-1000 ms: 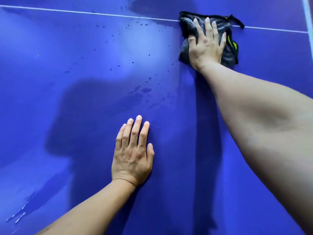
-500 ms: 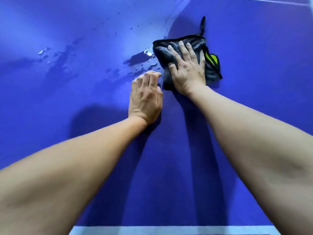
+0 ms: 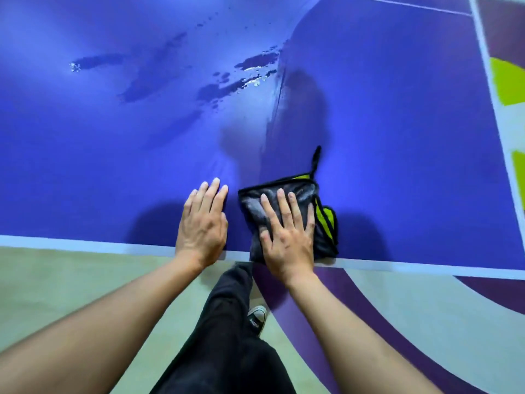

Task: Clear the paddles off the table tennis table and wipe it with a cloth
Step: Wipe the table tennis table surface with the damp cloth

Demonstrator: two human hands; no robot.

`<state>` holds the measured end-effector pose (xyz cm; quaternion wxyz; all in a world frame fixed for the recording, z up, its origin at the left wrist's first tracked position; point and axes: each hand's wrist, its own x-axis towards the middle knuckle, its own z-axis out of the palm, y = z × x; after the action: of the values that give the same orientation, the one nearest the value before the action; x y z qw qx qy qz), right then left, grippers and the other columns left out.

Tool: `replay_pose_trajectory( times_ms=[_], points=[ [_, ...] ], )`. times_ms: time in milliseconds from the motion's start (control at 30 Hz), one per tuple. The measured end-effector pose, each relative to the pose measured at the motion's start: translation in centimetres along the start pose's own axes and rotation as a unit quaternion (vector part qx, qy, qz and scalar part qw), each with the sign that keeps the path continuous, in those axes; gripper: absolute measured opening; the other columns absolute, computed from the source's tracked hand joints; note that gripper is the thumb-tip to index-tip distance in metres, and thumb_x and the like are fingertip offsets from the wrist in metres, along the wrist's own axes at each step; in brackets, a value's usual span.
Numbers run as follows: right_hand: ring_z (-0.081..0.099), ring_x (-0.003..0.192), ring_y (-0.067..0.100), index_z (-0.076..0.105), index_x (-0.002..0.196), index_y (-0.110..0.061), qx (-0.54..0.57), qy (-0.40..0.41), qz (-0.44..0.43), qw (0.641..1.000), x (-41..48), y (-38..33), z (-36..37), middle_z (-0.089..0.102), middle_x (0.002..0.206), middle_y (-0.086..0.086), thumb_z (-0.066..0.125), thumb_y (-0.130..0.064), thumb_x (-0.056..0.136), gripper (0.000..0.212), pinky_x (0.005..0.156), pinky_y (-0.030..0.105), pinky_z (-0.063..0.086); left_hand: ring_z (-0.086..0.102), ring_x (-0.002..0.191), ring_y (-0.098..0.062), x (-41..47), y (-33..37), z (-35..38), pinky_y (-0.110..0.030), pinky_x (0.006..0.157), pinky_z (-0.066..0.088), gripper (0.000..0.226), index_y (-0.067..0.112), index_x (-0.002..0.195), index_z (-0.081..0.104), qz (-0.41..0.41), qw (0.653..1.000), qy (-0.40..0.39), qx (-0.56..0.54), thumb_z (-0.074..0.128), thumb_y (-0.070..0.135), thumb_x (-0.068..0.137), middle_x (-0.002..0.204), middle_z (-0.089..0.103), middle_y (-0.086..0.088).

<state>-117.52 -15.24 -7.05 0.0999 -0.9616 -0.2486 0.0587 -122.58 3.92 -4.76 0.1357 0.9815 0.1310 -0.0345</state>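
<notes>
A dark grey cloth (image 3: 324, 223) with a yellow-green patch and a black hanging loop lies flat at the near edge of the blue table tennis table (image 3: 397, 137). My right hand (image 3: 287, 237) presses on the cloth with straight, spread fingers. My left hand (image 3: 203, 223) rests flat on the bare table just left of the cloth, fingers together, not touching it. Wet patches and droplets (image 3: 241, 78) shine on the table farther out. No paddles are in view.
The table's white near edge line (image 3: 85, 244) runs across the view, its right edge (image 3: 483, 52) at the upper right. Below it are the pale green and purple floor (image 3: 369, 308), my black trouser leg (image 3: 227, 322) and a black sneaker (image 3: 257, 318).
My right hand has dragged the cloth back from far across the table to the near edge. My left hand came back with it, and the view dropped to show the floor.
</notes>
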Motion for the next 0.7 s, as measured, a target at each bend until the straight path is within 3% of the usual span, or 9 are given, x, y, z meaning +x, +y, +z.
replay_pose_trajectory(
  times_ms=[100, 267, 500, 600, 700],
  points=[
    [0.01, 0.158, 0.019, 0.026, 0.16, -0.038, -0.005, 0.0, 0.003, 1.0, -2.3, -1.1, 0.6, 0.017, 0.17, -0.001, 0.042, -0.046, 0.096, 0.067, 0.122, 0.062, 0.015, 0.038, 0.145, -0.034, -1.1, -0.8, -0.6, -0.049, 0.12, 0.027, 0.057, 0.009, 0.149, 0.046, 0.011, 1.0, -0.014, 0.017, 0.037, 0.021, 0.094, 0.157, 0.041, -0.013],
    [0.011, 0.158, 0.018, 0.025, 0.159, -0.043, -0.01, 0.03, -0.036, 0.999, 1.5, -0.6, 0.9, 0.017, 0.17, -0.002, 0.046, -0.046, 0.096, 0.066, 0.123, 0.061, 0.014, 0.053, 0.122, -0.037, 2.3, -1.1, -1.0, -0.046, 0.111, 0.034, 0.042, 0.009, 0.125, 0.061, 0.001, 1.0, 0.023, -0.013, 0.038, 0.022, 0.093, 0.137, 0.056, -0.014],
    [0.008, 0.158, 0.016, 0.026, 0.159, -0.043, -0.013, 0.045, -0.007, 0.999, 14.6, 0.0, 0.1, 0.017, 0.17, -0.002, 0.04, -0.047, 0.099, 0.062, 0.125, 0.058, 0.008, 0.047, 0.132, -0.034, 13.2, -2.0, -1.8, -0.046, 0.115, 0.031, 0.049, 0.004, 0.136, 0.052, -0.008, 0.997, 0.066, -0.038, 0.042, 0.02, 0.091, 0.144, 0.051, -0.014],
    [0.006, 0.158, 0.015, 0.025, 0.159, -0.044, -0.01, 0.042, 0.023, 0.999, 22.8, 1.0, -0.9, 0.016, 0.171, -0.002, 0.036, -0.048, 0.099, 0.061, 0.125, 0.057, 0.004, 0.045, 0.135, -0.035, 18.6, -2.2, -2.2, -0.045, 0.116, 0.029, 0.052, 0.003, 0.139, 0.051, 0.018, 0.997, 0.06, -0.038, 0.039, 0.02, 0.092, 0.147, 0.049, -0.015],
    [0.007, 0.158, 0.015, 0.026, 0.159, -0.044, -0.009, 0.043, 0.046, 0.998, 31.5, 2.2, -2.2, 0.016, 0.17, -0.003, 0.034, -0.048, 0.1, 0.06, 0.126, 0.054, 0.001, 0.043, 0.139, -0.036, 22.5, -2.2, -2.2, -0.046, 0.119, 0.029, 0.052, 0.001, 0.141, 0.05, 0.044, 0.997, 0.055, -0.034, 0.05, 0.014, 0.091, 0.149, 0.047, -0.017]
  ],
)
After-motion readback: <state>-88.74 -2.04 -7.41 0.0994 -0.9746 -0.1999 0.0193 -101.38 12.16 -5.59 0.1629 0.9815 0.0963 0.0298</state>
